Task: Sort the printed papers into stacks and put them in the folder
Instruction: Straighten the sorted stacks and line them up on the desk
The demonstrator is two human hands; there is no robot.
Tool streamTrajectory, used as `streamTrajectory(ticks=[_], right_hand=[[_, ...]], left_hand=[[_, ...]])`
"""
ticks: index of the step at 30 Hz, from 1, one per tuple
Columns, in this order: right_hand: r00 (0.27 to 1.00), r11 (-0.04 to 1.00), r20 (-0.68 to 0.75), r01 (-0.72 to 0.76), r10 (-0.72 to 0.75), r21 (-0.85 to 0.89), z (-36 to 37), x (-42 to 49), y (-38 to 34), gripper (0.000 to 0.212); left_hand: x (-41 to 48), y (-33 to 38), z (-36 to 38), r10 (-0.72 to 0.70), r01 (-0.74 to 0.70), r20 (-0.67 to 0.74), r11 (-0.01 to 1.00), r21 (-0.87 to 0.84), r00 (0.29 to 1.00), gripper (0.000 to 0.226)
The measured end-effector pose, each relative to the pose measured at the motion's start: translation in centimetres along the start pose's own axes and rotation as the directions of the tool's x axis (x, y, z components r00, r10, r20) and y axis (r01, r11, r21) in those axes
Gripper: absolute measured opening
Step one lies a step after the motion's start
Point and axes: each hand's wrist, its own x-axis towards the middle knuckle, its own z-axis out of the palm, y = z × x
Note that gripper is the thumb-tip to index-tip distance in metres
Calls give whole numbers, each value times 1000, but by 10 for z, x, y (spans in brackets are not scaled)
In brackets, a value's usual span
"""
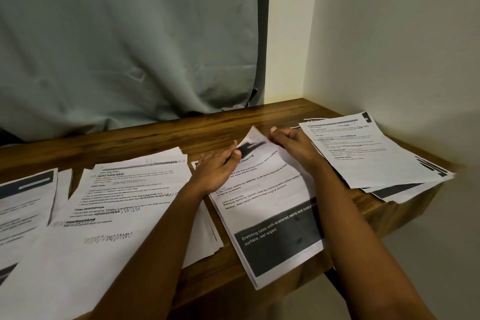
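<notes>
I'm at a wooden table (181, 132) pushed into a corner, with a grey curtain (117, 34) hanging behind it. My left hand (217, 170) and right hand (292, 144) both pinch the far edge of the top sheet (262, 189), a cleaning checklist. Its far corner is peeled up off the middle stack (255, 284). Just to the right, near the wall, lies the right pile (376, 158), fanned and ragged. To the left sits the left pile (124, 189), and beyond it the edge pile (23, 202). I judge the sorting partly done: the papers are grouped but not squared. No folder is in view, so the filing is still to do.
</notes>
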Motion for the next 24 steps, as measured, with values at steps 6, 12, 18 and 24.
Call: streamTrajectory(ticks=[6,12,18,24], right_hand=[[995,995,51,-87,85,43,0,-1,-6,54],[995,996,-37,-88,89,29,0,0,-4,45],[994,935,-72,-97,77,-341,-3,5,14,20],[992,985,-70,-111,102,-131,-1,6,12,7]], left_hand=[[0,1,0,3,-6,-30,996,-85,1000,66],[-1,3,-1,27,-31,-51,996,-83,998,68],[-7,9,-2,-11,7,-48,997,-73,999,58],[-8,12,-3,-8,4,-44,997,-77,999,58]])
